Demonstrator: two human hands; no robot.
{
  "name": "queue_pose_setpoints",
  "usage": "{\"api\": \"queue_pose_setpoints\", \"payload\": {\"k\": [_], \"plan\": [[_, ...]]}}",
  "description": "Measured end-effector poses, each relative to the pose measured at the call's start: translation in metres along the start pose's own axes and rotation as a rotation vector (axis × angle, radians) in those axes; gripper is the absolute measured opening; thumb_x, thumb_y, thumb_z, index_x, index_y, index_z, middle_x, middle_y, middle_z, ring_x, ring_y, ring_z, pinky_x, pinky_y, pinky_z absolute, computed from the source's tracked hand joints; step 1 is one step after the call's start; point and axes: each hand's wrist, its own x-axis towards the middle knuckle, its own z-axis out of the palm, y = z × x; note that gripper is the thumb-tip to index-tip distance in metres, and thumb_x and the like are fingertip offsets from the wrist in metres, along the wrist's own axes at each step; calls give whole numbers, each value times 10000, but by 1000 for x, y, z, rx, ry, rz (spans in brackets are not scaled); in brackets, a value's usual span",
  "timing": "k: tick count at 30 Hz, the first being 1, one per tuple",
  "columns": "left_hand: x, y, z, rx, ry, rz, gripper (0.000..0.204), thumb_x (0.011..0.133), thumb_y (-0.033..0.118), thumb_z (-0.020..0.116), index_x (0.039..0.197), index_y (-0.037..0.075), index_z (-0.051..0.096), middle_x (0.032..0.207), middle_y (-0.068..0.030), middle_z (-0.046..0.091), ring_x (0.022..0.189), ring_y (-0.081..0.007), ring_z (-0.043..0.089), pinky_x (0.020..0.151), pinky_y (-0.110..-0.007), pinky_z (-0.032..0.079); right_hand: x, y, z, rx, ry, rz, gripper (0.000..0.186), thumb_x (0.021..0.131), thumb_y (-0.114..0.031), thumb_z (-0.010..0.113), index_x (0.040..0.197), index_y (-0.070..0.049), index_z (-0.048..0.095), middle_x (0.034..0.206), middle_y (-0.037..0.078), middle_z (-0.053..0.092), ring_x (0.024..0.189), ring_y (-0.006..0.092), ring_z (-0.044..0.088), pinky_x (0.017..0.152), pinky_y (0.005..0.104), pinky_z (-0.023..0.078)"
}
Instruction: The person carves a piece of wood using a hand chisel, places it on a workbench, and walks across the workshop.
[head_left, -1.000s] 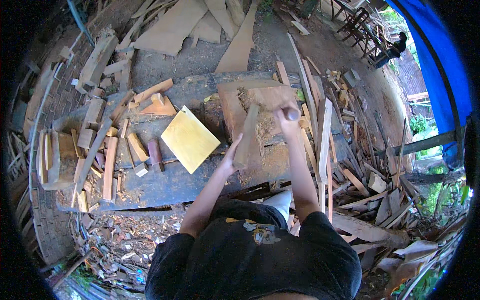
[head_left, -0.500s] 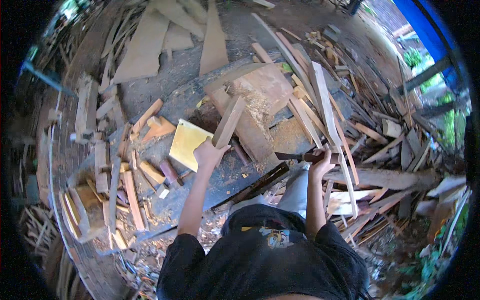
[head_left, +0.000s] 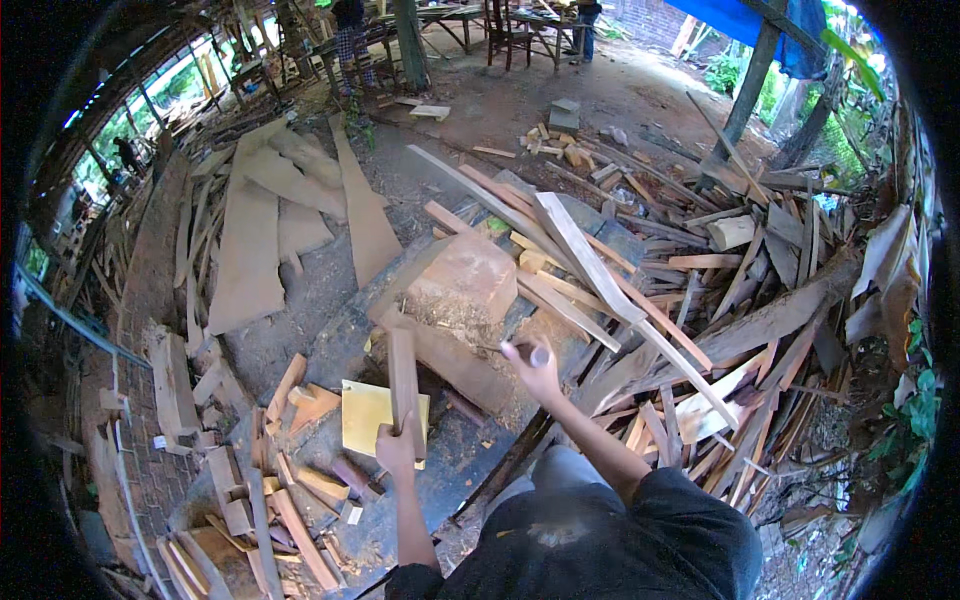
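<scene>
You have two hands in view — the left hand on one wooden stick, the right hand on one tool handle. One yellow square board lies near left, one big block beyond — scrap offcuts at right are too many to count.

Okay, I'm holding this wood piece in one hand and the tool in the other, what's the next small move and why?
Probably bring the right hand down so the tool meets the upper end of the wood piece. The left hand grips that piece at its lower end, standing it up over the yellow board, while the tool is raised off to its right, apart from it.
</scene>
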Motion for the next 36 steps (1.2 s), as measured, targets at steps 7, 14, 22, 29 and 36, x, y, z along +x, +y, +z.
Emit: {"api": "queue_pose_setpoints", "payload": {"k": [7, 14, 22, 29, 36], "plan": [[23, -68, 18, 172, 63, -238, 547, 666, 511, 523, 865, 1, 519, 719, -195, 583, 700, -335, 579, 634, -415, 450, -25, -17, 11, 41, -224, -341, 239, 619, -138, 695, 807, -53, 574, 905, 118, 536, 788, 222, 530, 703, 311, 425], [-19, -150, 45, -129, 36, -262, 362, 697, 309, 563, 873, -2, 505, 850, -194, 566, 822, -346, 534, 711, -406, 430, -52, -19, 26, 9, -552, -691, 276, 594, -90, 694, 836, -65, 564, 1007, 110, 507, 876, 289, 527, 716, 326, 448], [-260, -255, 46, 233, -397, -631, 287, 708, 241, 540, 940, 73, 552, 854, -187, 563, 827, -297, 545, 665, -392, 446, -33, 94, 142, -624, -1124, -865, 463, 681, -127, 572, 1107, -174, 398, 1247, 93, 306, 946, 286, 490, 737, 360, 446], [-531, -228, 15, 305, -377, -1172, 246, 663, 309, 538, 802, 126, 626, 750, -98, 610, 686, -282, 581, 600, -361, 455, -45, 95, 132, -1355, -1451, -1009, 567, 649, -307, 623, 1155, -215, 386, 1314, 118, 212, 1202, 257, 233, 955, 394, 252], [-604, -221, 43, 64, -406, -1294, 194, 708, 228, 493, 747, 68, 596, 687, -120, 590, 645, -293, 564, 569, -383, 445, -76, 93, 109, -1160, -1451, -878, 440, 711, -324, 560, 1077, -108, 446, 1211, 118, 380, 1150, 248, 323, 911, 387, 307]]}}
